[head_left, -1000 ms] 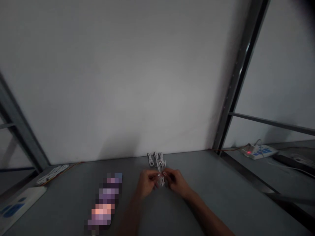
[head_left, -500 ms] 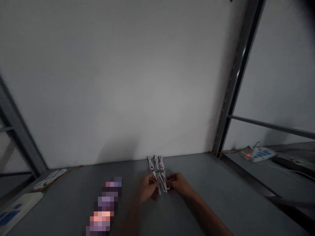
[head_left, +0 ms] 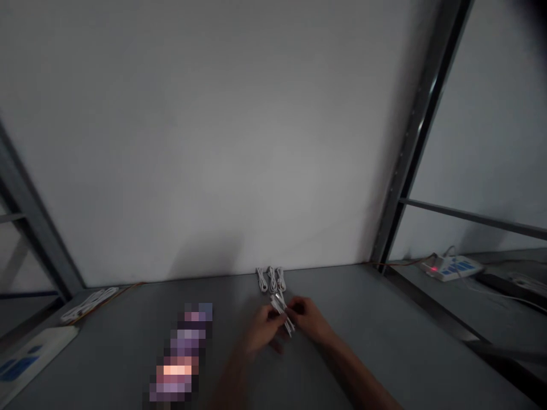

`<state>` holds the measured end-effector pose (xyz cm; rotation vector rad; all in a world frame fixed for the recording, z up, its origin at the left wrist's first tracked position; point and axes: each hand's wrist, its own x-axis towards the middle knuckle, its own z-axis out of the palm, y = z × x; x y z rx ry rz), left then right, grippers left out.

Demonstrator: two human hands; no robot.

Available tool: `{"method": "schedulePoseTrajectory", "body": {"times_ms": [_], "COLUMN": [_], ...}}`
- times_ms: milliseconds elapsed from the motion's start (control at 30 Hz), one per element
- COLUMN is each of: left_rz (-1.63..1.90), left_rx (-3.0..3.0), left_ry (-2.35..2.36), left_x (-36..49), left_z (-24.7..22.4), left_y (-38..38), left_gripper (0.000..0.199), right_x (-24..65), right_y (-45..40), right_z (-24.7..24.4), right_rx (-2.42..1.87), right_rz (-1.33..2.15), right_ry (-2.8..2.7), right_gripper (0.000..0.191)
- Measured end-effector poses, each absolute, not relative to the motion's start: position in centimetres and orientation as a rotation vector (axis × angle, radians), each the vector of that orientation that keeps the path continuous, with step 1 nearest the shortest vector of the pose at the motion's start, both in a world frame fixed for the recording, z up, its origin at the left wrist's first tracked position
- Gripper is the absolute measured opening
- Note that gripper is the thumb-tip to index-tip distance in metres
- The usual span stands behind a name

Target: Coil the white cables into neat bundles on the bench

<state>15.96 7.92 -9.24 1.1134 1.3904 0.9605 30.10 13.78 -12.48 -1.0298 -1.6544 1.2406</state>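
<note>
A white cable [head_left: 289,324] folded into a narrow bundle is held between my two hands, just above the grey tabletop. My left hand [head_left: 265,327] grips it from the left with thumb and fingers. From the right, the fingers of my right hand [head_left: 308,318] are closed on the upper part of the same bundle. A pale connector end seems to show at the top, though blur hides its form. Beyond my hands, three bundled white cables [head_left: 272,280] lie side by side near the wall.
On the grey tabletop [head_left: 363,307], a pixelated object [head_left: 182,353] lies left of my hands. Further left are a coiled white cable [head_left: 89,303] and a white-and-blue power strip [head_left: 38,359]. Another power strip [head_left: 455,267] with a red light sits right, beyond a metal post [head_left: 421,131].
The cable loops, spread wider before, are now gathered into a tighter, slanted bundle. My right hand's fingers have come closer to my left hand's. The view has shifted slightly.
</note>
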Motion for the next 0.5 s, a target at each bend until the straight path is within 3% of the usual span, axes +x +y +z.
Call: {"method": "schedulePoseTrajectory", "body": {"times_ms": [267,500], "left_rz": [1.106,1.136], "left_rx": [1.144,1.102], "left_ry": [1.313,1.351], "left_x": [15.8,15.1], "left_z": [-9.1,-8.9], "left_y": [8.5,8.8], "left_gripper": [0.030,0.029], "right_x": [30.5,30.6], "right_y": [13.4,13.0], "right_z": [-11.1,-10.3], "right_rx": [-0.902,-0.949], "right_rz": [1.422,1.617], "right_ry": [-1.586,-1.401], "right_gripper": [0.045,0.038]}}
